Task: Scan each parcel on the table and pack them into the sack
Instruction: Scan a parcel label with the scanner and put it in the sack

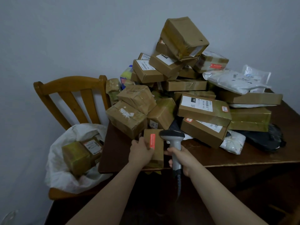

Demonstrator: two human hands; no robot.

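"Where was the little parcel (159, 150)?"

"Right in front of the pile (186, 88), at its near side. The left hand (141, 151) held it. Its fingers were wrapped round the parcel's left side, beside a red sticker (152, 141)."

"And the other hand?"

"The right hand (183, 159) was just right of that parcel, also in front of the pile. It gripped the handle of a grey scanner (174, 137). The scanner's head stuck up above the fist, close by the parcel's top right corner. Its cord (178, 184) hung down below the hand."

"What was the pile on?"

"A dark brown worktop (211, 158). The pile was brown boxes, white bags and a black bag, heaped against the wall."

"Where was the sack?"

"The white sack (58, 168) sat to the left of the pile, lower down, on a wooden chair (69, 85). Its mouth was open."

"Was anything in it?"

"Yes. Two brown boxes. One big box (77, 158) wrapped in yellowish tape lay in front, and a box with a white label (93, 145) leaned behind it."
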